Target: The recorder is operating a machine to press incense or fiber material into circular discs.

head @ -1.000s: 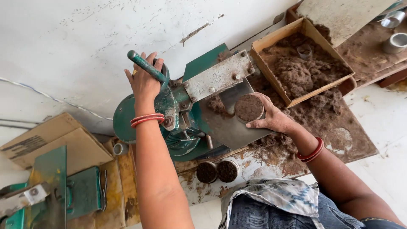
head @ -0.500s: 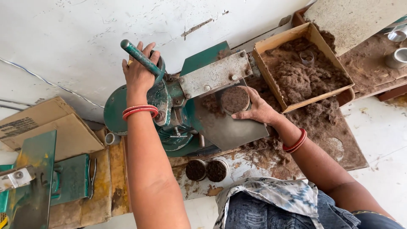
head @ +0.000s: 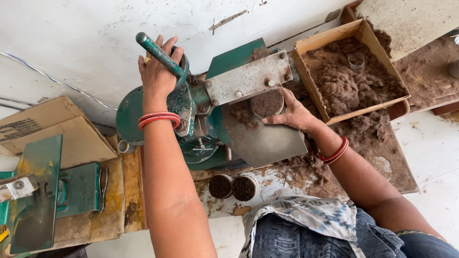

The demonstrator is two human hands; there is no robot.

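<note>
Left fingers: the left hand (head: 157, 71) is wrapping its fingers (head: 165, 48) around the green lever handle (head: 160, 56) of the green hand press (head: 201, 114), thumb side hidden, the grip closed tight on the bar.
Right fingers: the right hand (head: 292, 113) is lying with its fingers (head: 279, 118) pressed together and curled round the filled round cup (head: 267, 103), which is sitting under the press's grey metal plate (head: 246, 79); the thumb is resting on the cup's far rim.
Far left of the press: a second green press (head: 33, 191) is standing on flattened brown cardboard (head: 48, 129), with a pair of pliers (head: 103, 188) lying just beside it.
Left wrist: red bangles (head: 159, 119) are sitting on the forearm, crossing in front of the press body.
Press: it is standing against the white wall (head: 71, 43), its lever tilting up to the left, its steel tray (head: 265, 141) sloping down toward the person.
Cup: it is resting at the top of that tray, touching the underside of the grey plate, packed level with brown fibre.
Below the press: two dark filled cups (head: 233, 187) are standing side by side on the stained board, near the person's patterned cloth (head: 311, 217).
Right of the press: a cardboard box (head: 315, 45) is holding loose brown fibre and a small clear cup (head: 356, 62); more fibre is lying spilled on the brown sheet (head: 382, 157) beneath it.
Right wrist: red bangles (head: 334, 151) are ringing it, between the tray and the sheet.
</note>
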